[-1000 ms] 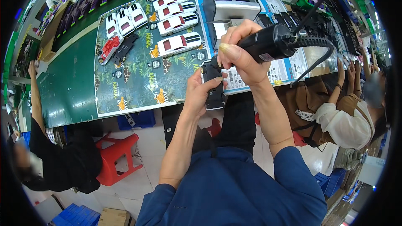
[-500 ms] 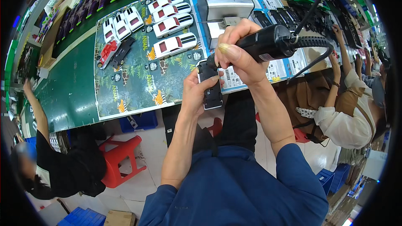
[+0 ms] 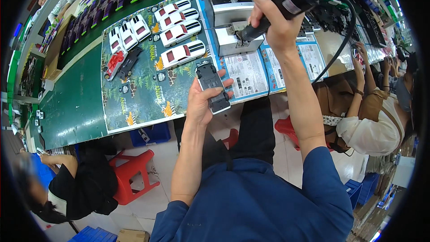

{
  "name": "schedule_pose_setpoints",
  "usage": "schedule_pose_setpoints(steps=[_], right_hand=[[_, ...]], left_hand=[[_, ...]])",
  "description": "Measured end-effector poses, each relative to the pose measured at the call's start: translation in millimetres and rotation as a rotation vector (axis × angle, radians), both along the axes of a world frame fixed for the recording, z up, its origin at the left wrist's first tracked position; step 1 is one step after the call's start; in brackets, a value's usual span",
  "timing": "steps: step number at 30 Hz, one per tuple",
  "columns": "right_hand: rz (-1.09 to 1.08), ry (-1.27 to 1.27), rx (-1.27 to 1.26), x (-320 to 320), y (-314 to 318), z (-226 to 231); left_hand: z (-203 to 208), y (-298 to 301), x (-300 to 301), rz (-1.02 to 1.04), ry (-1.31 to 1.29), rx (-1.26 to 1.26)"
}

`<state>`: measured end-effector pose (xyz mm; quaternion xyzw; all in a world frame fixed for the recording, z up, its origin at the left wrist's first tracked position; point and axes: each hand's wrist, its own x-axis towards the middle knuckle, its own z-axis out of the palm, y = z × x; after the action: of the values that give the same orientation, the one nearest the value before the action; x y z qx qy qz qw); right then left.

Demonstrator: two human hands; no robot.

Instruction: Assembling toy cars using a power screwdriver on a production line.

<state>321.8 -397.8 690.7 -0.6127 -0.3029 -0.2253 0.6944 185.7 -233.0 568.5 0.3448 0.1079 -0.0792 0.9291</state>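
Observation:
My left hand (image 3: 200, 100) grips an upside-down toy car (image 3: 209, 77), black underside up, its thumb across the chassis, just above the table's near edge. In my right hand (image 3: 283, 31) is a black electric screwdriver (image 3: 293, 1) with a cable, tilted so its tip points down at the front of a grey metal screw feeder (image 3: 236, 49). Whether the tip touches the feeder I cannot tell. Left of the feeder, several white toy cars with black stripes (image 3: 183, 54) rest on a printed mat. A red car part (image 3: 115, 64) and a black chassis (image 3: 131, 63) lie beside them.
Printed card sheets (image 3: 245, 80) cover the table right of the mat (image 3: 143, 107). Black parts (image 3: 324, 20) are piled at the far right. Purple and green items line the back. Co-workers sit at both sides; a red stool (image 3: 134, 175) stands at left.
My right hand has lifted the screwdriver off the toy car and carried it up to the feeder. My left hand has shifted slightly left with the car. The co-worker at left has drawn an arm back.

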Motion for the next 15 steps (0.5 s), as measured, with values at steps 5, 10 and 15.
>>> schedule_pose_setpoints(steps=[5,10,15], right_hand=[[-0.034,0.085,-0.145,-1.4,14.8,8.7],[0.398,0.41,0.253,-51.5,6.3,1.8],[0.57,0.361,0.207,-90.6,15.3,-7.4]], left_hand=[[-3.7,2.3,-0.2,0.03,-0.016,-0.018],[-10.5,0.3,4.0,0.071,0.063,-0.065],[-23.9,5.5,11.9,0.098,0.034,-0.119]])
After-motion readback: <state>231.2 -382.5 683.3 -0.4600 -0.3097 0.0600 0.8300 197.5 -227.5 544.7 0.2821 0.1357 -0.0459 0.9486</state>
